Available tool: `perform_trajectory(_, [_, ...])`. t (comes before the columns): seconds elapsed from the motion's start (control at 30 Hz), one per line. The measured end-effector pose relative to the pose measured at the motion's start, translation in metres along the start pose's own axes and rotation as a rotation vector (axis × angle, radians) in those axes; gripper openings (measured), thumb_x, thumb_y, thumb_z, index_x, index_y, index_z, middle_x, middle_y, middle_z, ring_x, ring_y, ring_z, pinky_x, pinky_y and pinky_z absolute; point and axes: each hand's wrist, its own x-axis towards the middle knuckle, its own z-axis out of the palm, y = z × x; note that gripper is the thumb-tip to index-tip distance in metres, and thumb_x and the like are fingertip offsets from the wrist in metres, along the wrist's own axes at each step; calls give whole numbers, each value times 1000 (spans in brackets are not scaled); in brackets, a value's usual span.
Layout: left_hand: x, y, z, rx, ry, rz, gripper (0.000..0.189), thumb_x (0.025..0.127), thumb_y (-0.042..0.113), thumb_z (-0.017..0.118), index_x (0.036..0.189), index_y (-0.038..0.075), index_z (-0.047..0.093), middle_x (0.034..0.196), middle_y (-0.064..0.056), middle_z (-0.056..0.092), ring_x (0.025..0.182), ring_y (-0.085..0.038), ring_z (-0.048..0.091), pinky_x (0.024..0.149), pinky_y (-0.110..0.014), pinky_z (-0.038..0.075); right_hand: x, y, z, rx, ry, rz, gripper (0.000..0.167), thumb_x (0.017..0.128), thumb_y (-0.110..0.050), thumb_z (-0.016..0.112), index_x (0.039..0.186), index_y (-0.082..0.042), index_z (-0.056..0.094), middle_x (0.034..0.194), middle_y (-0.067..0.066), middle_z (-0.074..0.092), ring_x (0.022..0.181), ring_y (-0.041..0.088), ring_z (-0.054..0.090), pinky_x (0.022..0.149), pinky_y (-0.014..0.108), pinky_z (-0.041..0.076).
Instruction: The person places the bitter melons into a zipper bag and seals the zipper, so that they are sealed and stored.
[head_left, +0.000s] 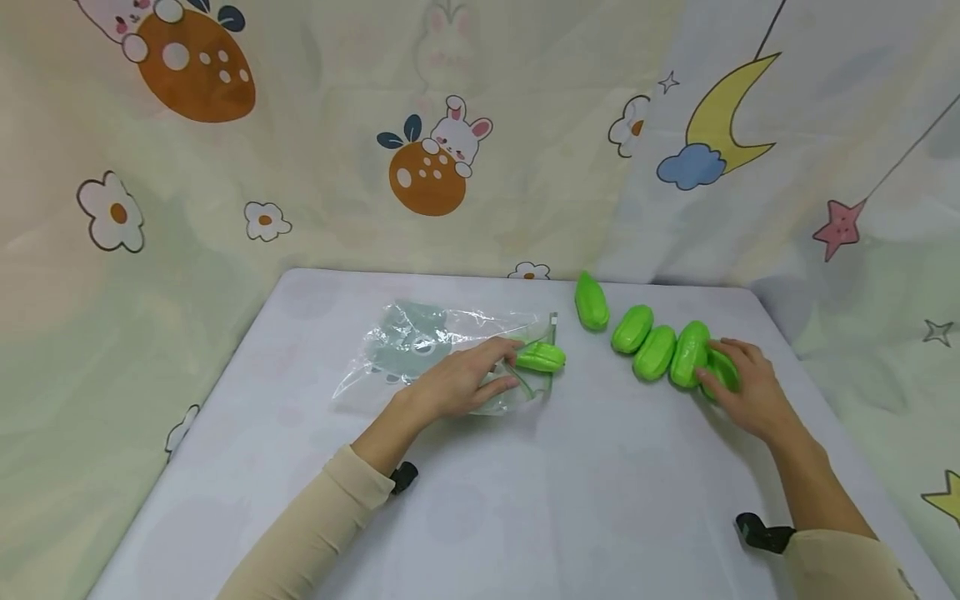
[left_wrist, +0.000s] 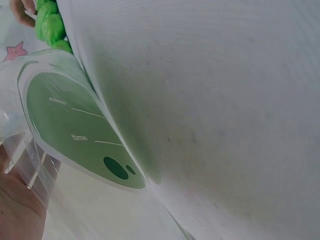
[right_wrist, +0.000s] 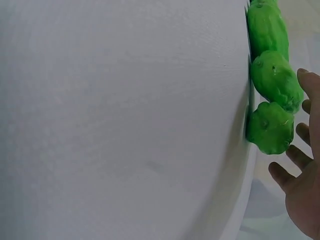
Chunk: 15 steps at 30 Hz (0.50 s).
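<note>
A clear plastic bag (head_left: 480, 325) with a grey-green printed panel lies on the table, its mouth toward the right. A bright green ribbed fruit-like piece (head_left: 542, 357) lies at the mouth, partly out. My left hand (head_left: 465, 379) rests over the bag, fingertips close to that piece, with a gap between thumb and fingers. In the left wrist view the bag's green name-and-time label (left_wrist: 75, 120) covers part of the hand. My right hand (head_left: 753, 392) reaches around the rightmost green piece (head_left: 722, 372), thumb in front; its fingers (right_wrist: 282, 177) look spread beside it in the right wrist view.
More green pieces (head_left: 655, 353) lie in a slanting row left of the right hand, with one upright-looking piece (head_left: 592, 302) near the back edge. A white cloth covers the table (head_left: 570, 500). A printed curtain (head_left: 540, 183) hangs right behind it.
</note>
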Motion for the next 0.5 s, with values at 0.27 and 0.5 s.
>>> perform_trajectory(0.27, [-2, 0, 0, 28, 0, -19, 31, 105, 39, 60, 125, 17, 53, 154, 2, 50, 110, -17, 66, 89, -33, 56, -3, 2, 1, -5, -46, 61, 56, 105, -26, 59, 150, 3, 42, 151, 40, 28, 134, 67, 28, 103, 82, 23])
perform_trajectory(0.5, [-4, 0, 1, 15, -9, -30, 34, 105, 38, 60, 128, 15, 53, 151, 2, 52, 111, -18, 66, 90, -34, 56, -7, 1, 4, -41, -81, 116, 59, 106, -32, 56, 148, 7, 40, 150, 41, 25, 128, 69, 34, 99, 81, 29])
